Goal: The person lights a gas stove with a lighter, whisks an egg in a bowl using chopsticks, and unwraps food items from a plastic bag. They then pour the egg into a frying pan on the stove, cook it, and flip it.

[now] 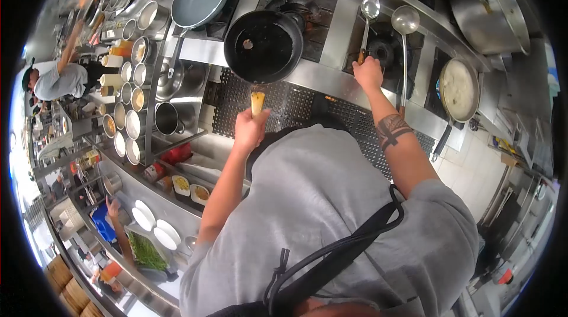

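Observation:
My left hand [251, 129] is closed around the yellowish handle of a black frying pan [266, 59]. The pan sits over the front of the stove, with a small pale piece and a dark shiny surface inside. My right hand [368, 73] grips the brown handle end of a metal spoon [370, 8], whose bowl points away from me over a burner. Beside it lies a long-handled ladle [405, 21], which my right hand does not hold.
A grey-blue pan [200, 0] rests at the back left. To the right stands a pan of pale contents [458, 89], with large pots [491, 12] behind. Several metal containers [135, 124] fill the left rack. Another person [59, 80] works at far left; white plates [167, 234] lie lower left.

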